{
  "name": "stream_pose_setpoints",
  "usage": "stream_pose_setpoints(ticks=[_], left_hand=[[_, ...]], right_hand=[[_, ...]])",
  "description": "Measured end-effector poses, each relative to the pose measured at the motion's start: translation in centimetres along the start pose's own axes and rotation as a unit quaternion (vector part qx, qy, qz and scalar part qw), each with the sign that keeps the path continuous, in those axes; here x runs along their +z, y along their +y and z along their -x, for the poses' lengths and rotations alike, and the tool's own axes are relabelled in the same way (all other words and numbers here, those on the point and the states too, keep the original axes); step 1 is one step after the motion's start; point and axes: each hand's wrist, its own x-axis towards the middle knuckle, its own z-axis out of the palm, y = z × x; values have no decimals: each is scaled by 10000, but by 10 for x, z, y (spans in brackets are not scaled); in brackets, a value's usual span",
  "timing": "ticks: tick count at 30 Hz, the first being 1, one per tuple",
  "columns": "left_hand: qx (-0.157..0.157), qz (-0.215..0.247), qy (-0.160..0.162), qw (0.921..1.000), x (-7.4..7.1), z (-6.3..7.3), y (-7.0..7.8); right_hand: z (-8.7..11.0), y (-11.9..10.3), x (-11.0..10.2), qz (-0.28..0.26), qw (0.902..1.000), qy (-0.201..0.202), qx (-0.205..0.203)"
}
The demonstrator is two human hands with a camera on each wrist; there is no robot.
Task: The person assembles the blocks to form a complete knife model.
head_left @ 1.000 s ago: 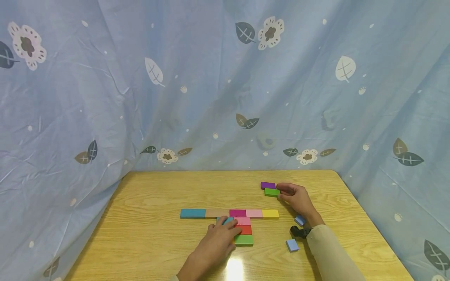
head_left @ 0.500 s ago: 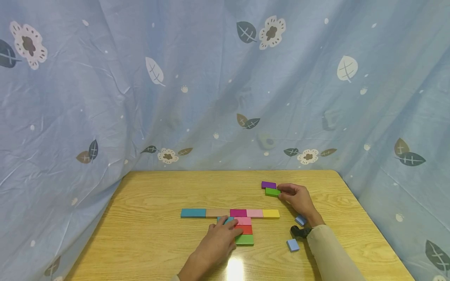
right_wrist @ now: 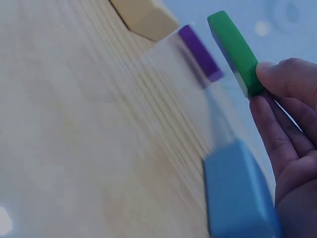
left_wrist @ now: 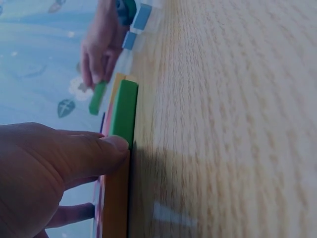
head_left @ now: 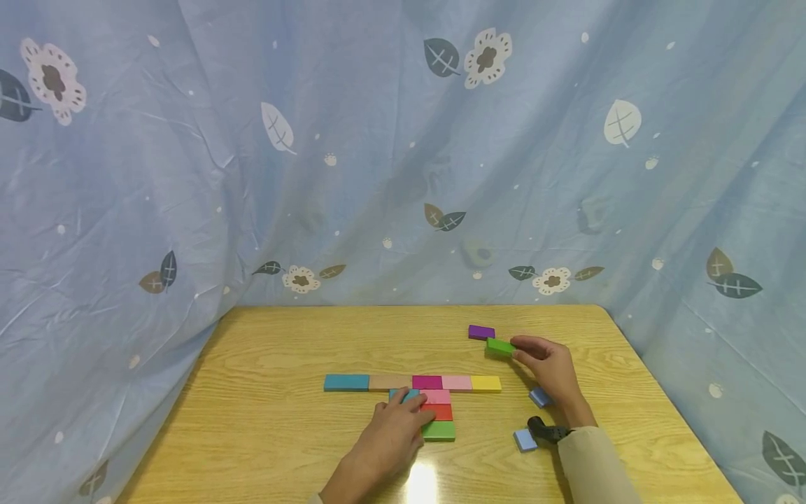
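In the head view my left hand [head_left: 387, 434] rests over a stepped group of flat coloured blocks, fingers spread across its left side. The left wrist view shows my thumb [left_wrist: 116, 144] against the edge where a green block [left_wrist: 124, 111] meets an orange block [left_wrist: 116, 196]. Pink [head_left: 434, 397] and red [head_left: 441, 412] blocks show beside the fingers. My right hand [head_left: 550, 364] pinches another green block [head_left: 500, 347] by its right end, between thumb and fingers. In the right wrist view this block tilts above the tabletop. A purple block [head_left: 481, 332] lies just behind it.
Behind the group runs a straight row with blue [head_left: 346, 382], tan [head_left: 389, 382], magenta [head_left: 427, 382], light pink [head_left: 456, 383] and yellow [head_left: 485, 383] blocks. Two small light-blue blocks, a nearer one [head_left: 525, 439] and a farther one [head_left: 539, 396], lie by my right wrist. A patterned curtain [head_left: 365, 175] hangs behind the table.
My right hand has drawn the green block rightward, away from the purple one, and it now tilts in the grip. The left hand has stayed on the blocks.
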Motion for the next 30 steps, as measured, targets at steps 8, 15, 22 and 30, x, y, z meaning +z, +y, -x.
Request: stream_pose_setpoints(ticks=[8, 15, 22, 30], left_hand=[[-44, 69, 70, 9999, -1, 1, 2], [-39, 156, 139, 9998, 0, 1, 1], [-70, 160, 113, 9998, 0, 2, 0], [-33, 181, 99, 9998, 0, 1, 1]], right_hand=[[50, -12, -22, 207, 9983, 475, 250], [81, -23, -39, 334, 9978, 557, 167], [90, -36, -37, 471, 9976, 495, -86], [85, -44, -8, 111, 9993, 24, -353]])
